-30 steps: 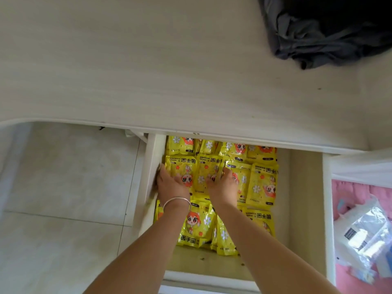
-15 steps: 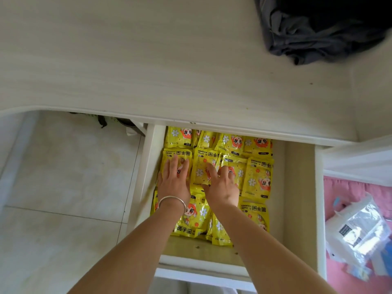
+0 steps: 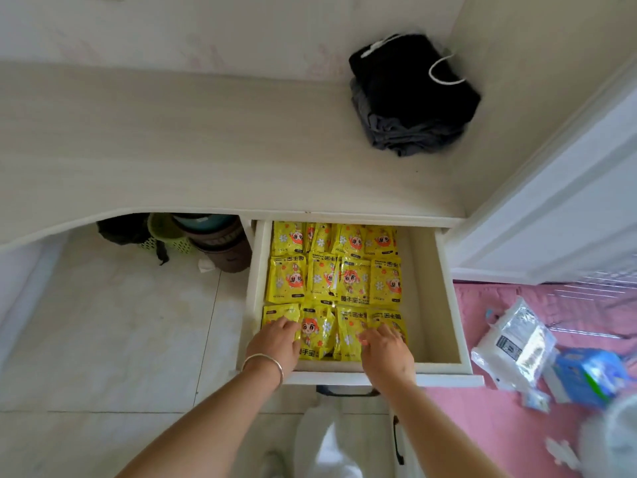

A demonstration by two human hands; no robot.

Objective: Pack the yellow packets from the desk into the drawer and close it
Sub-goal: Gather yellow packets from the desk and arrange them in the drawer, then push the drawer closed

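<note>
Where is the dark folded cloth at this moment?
In the head view, the dark folded cloth lies on the desk, upper right, near the wall corner, beyond the open drawer.

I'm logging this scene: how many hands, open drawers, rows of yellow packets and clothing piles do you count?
Hands: 2 (left hand, right hand)
Open drawer: 1
Rows of yellow packets: 3
Dark clothing pile: 1
Total: 7

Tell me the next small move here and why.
Probably lift both hands clear and push the drawer shut: the yellow packets lie in rows inside, the desk shows none, and the left hand and right hand only rest on the front row.
</note>
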